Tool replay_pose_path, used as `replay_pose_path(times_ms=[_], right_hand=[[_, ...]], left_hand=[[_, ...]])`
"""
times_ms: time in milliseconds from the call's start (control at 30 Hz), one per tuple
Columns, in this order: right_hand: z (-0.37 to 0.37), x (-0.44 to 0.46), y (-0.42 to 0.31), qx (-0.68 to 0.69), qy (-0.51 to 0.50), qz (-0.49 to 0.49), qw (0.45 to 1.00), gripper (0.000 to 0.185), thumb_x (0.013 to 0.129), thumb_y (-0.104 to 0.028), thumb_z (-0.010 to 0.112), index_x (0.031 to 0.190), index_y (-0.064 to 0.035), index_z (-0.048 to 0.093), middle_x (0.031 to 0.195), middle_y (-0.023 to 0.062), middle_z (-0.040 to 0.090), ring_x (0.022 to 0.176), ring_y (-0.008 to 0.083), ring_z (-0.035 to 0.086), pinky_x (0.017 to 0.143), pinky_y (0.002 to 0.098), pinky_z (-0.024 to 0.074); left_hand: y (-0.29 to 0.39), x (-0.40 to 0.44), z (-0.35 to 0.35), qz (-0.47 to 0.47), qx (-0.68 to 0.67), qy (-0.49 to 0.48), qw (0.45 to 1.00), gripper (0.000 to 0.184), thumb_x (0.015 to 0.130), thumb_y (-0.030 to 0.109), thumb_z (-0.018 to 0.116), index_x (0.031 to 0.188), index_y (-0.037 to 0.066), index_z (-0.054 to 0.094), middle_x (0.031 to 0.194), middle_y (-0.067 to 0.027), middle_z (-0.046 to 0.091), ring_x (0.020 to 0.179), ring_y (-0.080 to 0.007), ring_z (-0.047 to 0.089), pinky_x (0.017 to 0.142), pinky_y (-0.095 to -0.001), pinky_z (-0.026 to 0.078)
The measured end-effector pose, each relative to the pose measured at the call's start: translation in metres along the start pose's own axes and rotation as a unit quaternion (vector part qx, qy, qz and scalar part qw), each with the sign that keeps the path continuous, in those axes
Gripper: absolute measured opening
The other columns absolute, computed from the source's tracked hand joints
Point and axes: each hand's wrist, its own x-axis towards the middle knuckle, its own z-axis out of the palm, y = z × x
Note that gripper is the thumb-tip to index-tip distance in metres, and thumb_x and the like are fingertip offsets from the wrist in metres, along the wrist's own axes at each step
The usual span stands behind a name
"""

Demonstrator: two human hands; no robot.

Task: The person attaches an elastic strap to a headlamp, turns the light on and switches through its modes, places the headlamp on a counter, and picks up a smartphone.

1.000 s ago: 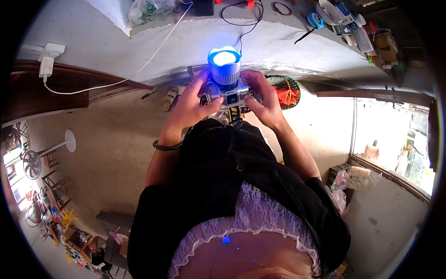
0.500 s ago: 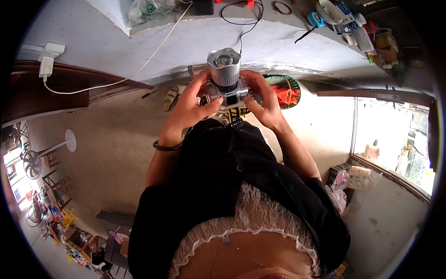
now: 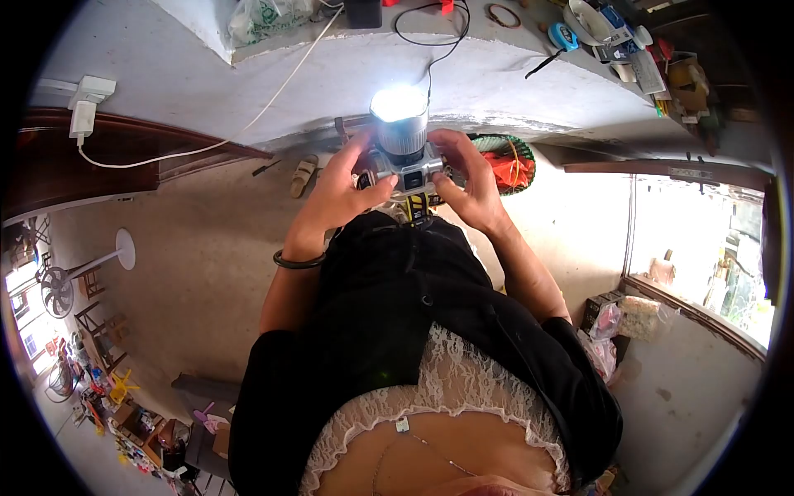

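A silver headlamp (image 3: 403,142) is held up in front of my waist, its lens glowing bright white toward the wall. My left hand (image 3: 335,192) grips the lamp's left side, thumb on the casing near the dark square on its back. On the other side, my right hand (image 3: 470,183) curls round the casing with its thumb pressed close to that square. A black and yellow strap (image 3: 418,208) hangs below the lamp between both hands. The fingertips behind the casing are partly hidden.
Above is a grey ledge (image 3: 513,37) with a blue tape measure (image 3: 562,35), a black cable and a plastic bag (image 3: 269,18). A white cord (image 3: 215,147) runs to a wall plug. A green-rimmed basket (image 3: 529,157), a sandal (image 3: 303,176) and a fan (image 3: 58,291) stand around.
The headlamp has gone from unlit to brightly lit, throwing light on the wall. Both hands keep nearly the same hold and place.
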Motion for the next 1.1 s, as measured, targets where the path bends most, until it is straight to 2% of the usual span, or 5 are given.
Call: replay_pose_path(times_ms=[400, 500, 600, 800, 1100], right_hand=[[0.001, 0.002, 0.001, -0.009, 0.002, -0.027, 1.0, 0.054, 0.081, 0.003, 0.054, 0.134, 0.0029, 0.045, 0.125, 0.0129, 0.055, 0.121, 0.0213, 0.053, 0.108, 0.0362, 0.0386], [0.002, 0.002, -0.001, 0.02, 0.005, 0.003, 1.0, 0.053, 0.081, 0.003, 0.055, 0.133, 0.0025, 0.046, 0.122, 0.0125, 0.056, 0.119, 0.021, 0.055, 0.107, 0.0362, 0.0399], [0.002, 0.002, 0.0, 0.016, 0.008, 0.002, 1.0, 0.051, 0.081, 0.003, 0.055, 0.131, 0.0022, 0.046, 0.12, 0.0118, 0.057, 0.116, 0.0205, 0.056, 0.105, 0.036, 0.041], [0.003, 0.002, -0.006, 0.03, 0.006, -0.005, 1.0, 0.05, 0.081, 0.004, 0.055, 0.13, 0.0022, 0.047, 0.119, 0.0116, 0.057, 0.115, 0.0198, 0.056, 0.104, 0.036, 0.0415], [0.003, 0.0, 0.0, 0.033, 0.009, 0.001, 0.999, 0.05, 0.082, 0.002, 0.055, 0.131, 0.0023, 0.045, 0.12, 0.0114, 0.057, 0.117, 0.0201, 0.056, 0.104, 0.0354, 0.0406]], left_hand=[[-0.004, 0.001, -0.007, 0.002, 0.025, -0.028, 0.999, 0.077, 0.082, 0.013, 0.074, 0.147, -0.002, 0.036, 0.135, -0.013, 0.054, 0.12, -0.0191, 0.053, 0.103, -0.0334, 0.042], [-0.003, 0.0, -0.002, -0.009, -0.034, -0.01, 0.999, 0.069, 0.082, 0.004, 0.07, 0.145, -0.001, 0.04, 0.13, -0.0074, 0.056, 0.117, -0.013, 0.052, 0.102, -0.0312, 0.042], [-0.006, -0.001, -0.003, -0.019, -0.039, -0.021, 0.999, 0.076, 0.083, 0.011, 0.073, 0.148, -0.002, 0.035, 0.139, -0.0143, 0.052, 0.123, -0.0189, 0.052, 0.104, -0.0346, 0.041], [-0.004, -0.001, -0.003, -0.003, -0.046, -0.017, 0.999, 0.068, 0.083, 0.004, 0.069, 0.144, 0.0, 0.041, 0.132, -0.0078, 0.055, 0.119, -0.0139, 0.051, 0.103, -0.0328, 0.042], [-0.002, -0.001, -0.003, -0.024, -0.02, -0.019, 0.999, 0.077, 0.082, 0.016, 0.076, 0.146, -0.004, 0.036, 0.129, -0.0114, 0.057, 0.118, -0.0169, 0.055, 0.103, -0.0332, 0.043]])
